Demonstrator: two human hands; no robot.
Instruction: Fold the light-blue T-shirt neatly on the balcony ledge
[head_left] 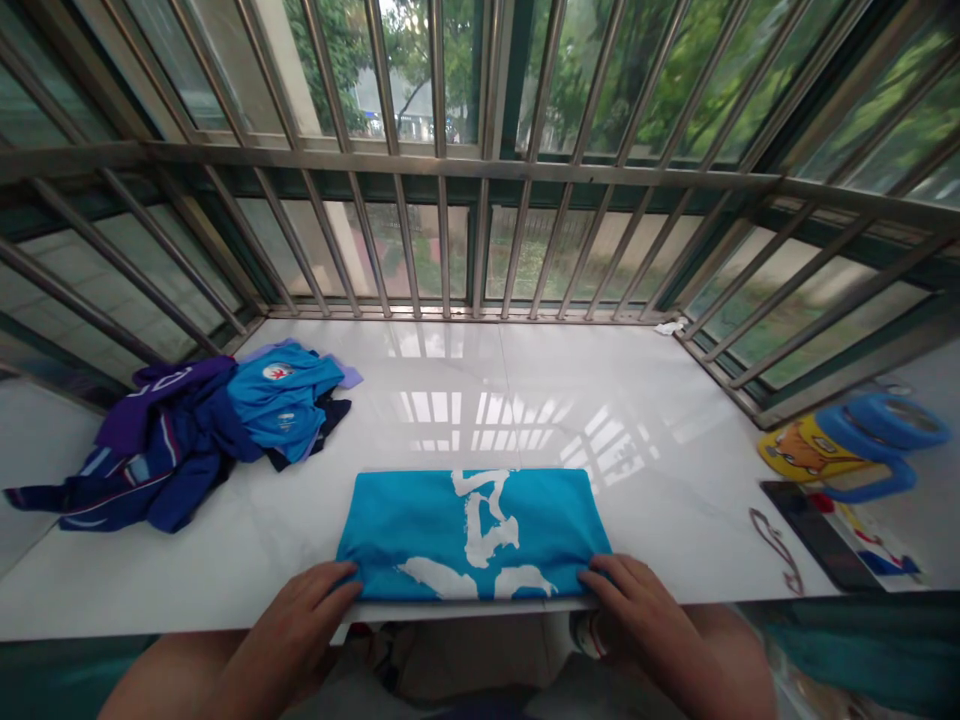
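Observation:
A bright blue shirt (409, 520) with large white brush-like markings is folded into a wide, flat rectangle. It lies at the front edge of the white tabletop (495, 390). My left hand (307, 610) grips its near left corner, fingertips on top of the cloth. At the near right corner my right hand (637, 600) has hold of the cloth in much the same way. Both thumbs are mostly hidden below the fingers and the table edge.
Rumpled clothes, including a blue shirt (289, 405) and a navy jacket (157, 470), lie heaped on the left. Rightward are a yellow-and-blue mug (847, 440), a dark phone (814, 535), a printed card (881, 545) and a thin cord (776, 545). Metal window bars (442, 240) enclose the back.

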